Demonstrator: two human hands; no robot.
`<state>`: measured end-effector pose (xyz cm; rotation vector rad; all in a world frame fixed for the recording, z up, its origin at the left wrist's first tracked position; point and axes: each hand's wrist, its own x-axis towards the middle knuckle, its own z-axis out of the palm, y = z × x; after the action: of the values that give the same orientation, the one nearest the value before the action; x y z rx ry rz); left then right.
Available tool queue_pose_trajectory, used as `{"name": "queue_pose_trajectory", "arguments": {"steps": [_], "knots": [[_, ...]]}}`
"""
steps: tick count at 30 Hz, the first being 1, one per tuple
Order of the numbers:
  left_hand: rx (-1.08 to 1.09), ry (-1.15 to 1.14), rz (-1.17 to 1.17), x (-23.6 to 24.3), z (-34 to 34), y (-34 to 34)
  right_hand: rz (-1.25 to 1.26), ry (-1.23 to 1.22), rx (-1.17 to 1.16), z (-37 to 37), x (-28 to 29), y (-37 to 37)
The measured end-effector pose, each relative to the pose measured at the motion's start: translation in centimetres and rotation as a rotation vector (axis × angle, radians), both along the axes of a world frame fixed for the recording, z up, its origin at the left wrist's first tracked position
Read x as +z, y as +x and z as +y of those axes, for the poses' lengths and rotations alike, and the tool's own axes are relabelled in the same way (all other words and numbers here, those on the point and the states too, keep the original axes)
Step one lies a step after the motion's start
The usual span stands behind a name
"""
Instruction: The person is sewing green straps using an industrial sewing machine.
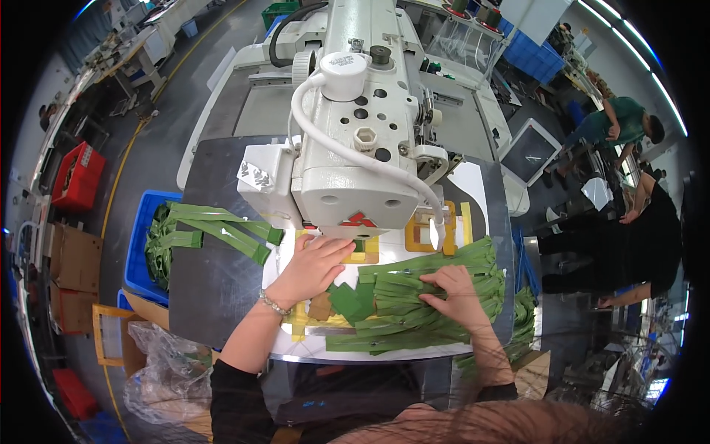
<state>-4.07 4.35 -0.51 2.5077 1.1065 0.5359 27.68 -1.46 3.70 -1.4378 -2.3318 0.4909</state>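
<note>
Straps of flat green webbing [414, 314] lie in a thick, roughly parallel bundle on the tabletop [214, 296], in front of the sewing machine head [355, 185] and toward its right. Over them hangs the right hand [452, 292], its thumb and forefinger curled toward each other; whether they pinch a strap, one cannot tell. The left hand [314, 266] lies palm down with fingers extended and not clenched, reaching under the head beside a small green piece [359, 245] within yellow edging; how hard it presses is hidden. Cut green patches [351, 302] sit between the two hands, next to the bundle's near left end. More strap ends [214, 222] trail from the blue bin [137, 259] onto the tabletop at left.

Handled well, this step probably calls for lifting one strap by its end, so that its neighbours do not drag along, and smoothing out any twist. The left fingers should hold the piece flat and square to the edging, and draw clear of the needle area before any stitching. Loose patches seem best nudged aside.
</note>
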Motion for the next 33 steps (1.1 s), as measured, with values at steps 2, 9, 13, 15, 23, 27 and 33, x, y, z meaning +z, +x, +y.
{"name": "queue_pose_trajectory", "arguments": {"steps": [2,9,13,15,23,27,33], "knots": [[0.000,0.012,0.007,0.0,0.0,0.0,0.012,-0.020,0.001,0.0,-0.1,0.1],[-0.019,0.138,-0.020,0.1,-0.4,0.3,0.072,-0.017,0.026,-0.1,0.1,0.0],[-0.139,0.072,-0.107,2.0,-1.7,2.5,0.078,0.043,0.034,-0.3,0.1,-0.2],[-0.186,0.133,-0.142,2.2,-1.9,4.2,0.071,0.043,0.034,-0.3,0.1,-0.1],[-0.246,0.188,-0.059,1.1,-2.3,8.0,0.106,0.065,0.080,-0.7,0.0,0.3],[-0.204,0.053,-0.017,3.6,-3.7,7.6,0.005,-0.087,0.056,-0.8,1.2,2.6],[-0.208,0.245,-0.260,3.9,-4.1,6.1,0.091,0.094,-0.158,-0.4,1.4,6.7]]}}
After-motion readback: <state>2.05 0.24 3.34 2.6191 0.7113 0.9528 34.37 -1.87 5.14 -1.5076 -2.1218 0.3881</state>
